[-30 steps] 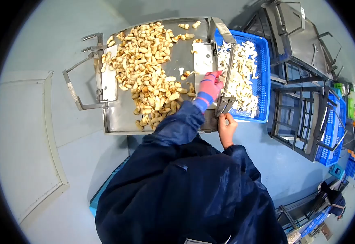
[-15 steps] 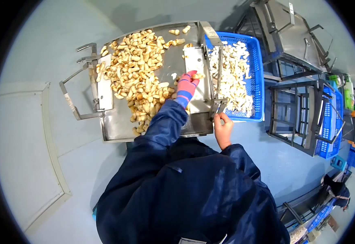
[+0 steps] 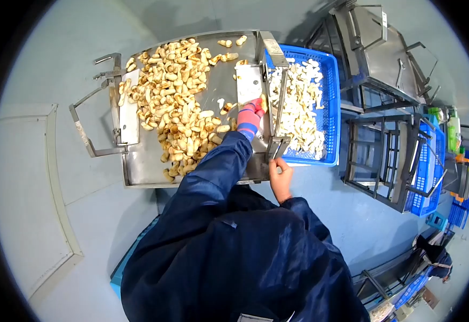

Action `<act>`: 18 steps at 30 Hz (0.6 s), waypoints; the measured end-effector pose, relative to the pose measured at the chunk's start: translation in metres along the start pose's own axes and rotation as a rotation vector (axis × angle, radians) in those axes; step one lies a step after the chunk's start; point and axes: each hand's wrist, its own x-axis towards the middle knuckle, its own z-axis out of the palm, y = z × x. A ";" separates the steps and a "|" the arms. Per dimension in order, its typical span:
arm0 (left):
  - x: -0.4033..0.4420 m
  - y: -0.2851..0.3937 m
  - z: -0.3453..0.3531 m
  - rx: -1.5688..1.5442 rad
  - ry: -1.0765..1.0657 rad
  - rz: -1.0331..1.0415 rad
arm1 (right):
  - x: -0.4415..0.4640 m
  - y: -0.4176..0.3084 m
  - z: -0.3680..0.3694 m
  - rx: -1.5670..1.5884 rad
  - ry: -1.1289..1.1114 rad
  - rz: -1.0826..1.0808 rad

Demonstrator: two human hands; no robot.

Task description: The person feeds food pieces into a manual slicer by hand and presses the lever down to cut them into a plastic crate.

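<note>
My left hand (image 3: 251,115), in a pink and blue glove, is closed on a pale mushroom (image 3: 264,102) at the white board (image 3: 249,85) beside an upright metal frame (image 3: 282,99). My right hand (image 3: 280,175) is bare, its fingers pinched on the near end of that frame's metal handle (image 3: 277,147). A large heap of brown-white mushrooms (image 3: 178,96) lies on the steel tray (image 3: 143,167) to the left. Beyond the frame, a blue basket (image 3: 329,102) holds many smaller whitish pieces (image 3: 301,107).
Another metal bracket (image 3: 117,102) with a white board stands at the tray's left edge. Metal racks (image 3: 379,155) and a steel-topped table (image 3: 387,53) are on the right, with a blue crate (image 3: 430,172) behind. A co-worker (image 3: 439,260) is at the lower right.
My left hand went from the frame back to the tray, then returned to the frame with a mushroom. My right hand stays at the handle. The whole view has shifted slightly.
</note>
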 end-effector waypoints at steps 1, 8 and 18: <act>0.001 0.000 -0.002 0.064 -0.035 -0.014 | 0.000 0.002 0.000 0.005 0.029 -0.015; -0.001 0.003 -0.005 0.030 -0.101 -0.033 | -0.001 -0.007 0.005 0.000 0.081 -0.017; 0.007 -0.007 -0.007 -0.010 -0.175 -0.017 | 0.004 -0.014 0.002 -0.026 0.056 -0.004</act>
